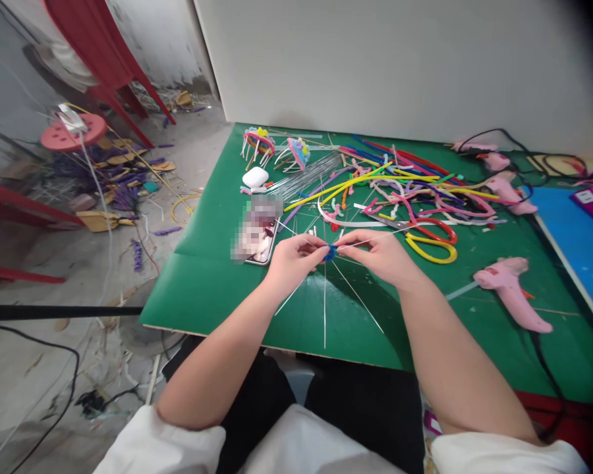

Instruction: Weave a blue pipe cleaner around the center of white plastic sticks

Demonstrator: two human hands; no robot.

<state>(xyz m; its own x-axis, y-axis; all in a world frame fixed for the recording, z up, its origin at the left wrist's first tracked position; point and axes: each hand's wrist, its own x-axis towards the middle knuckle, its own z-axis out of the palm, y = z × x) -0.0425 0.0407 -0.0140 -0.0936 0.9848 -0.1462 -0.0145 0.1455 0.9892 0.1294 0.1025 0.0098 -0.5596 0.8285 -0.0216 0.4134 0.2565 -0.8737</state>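
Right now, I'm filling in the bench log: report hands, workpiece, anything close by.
Left hand and right hand pinching small blue piece. Thin white stems radiating from it. Scissors close beyond right hand, phone beside left.

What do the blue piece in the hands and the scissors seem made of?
Blue piece: perhaps fuzzy chenille stem, given its matte, soft-edged look, but too small to confirm. Scissors: likely plastic handles, smooth and evenly bright red and yellow; greyish blades, probably metal.
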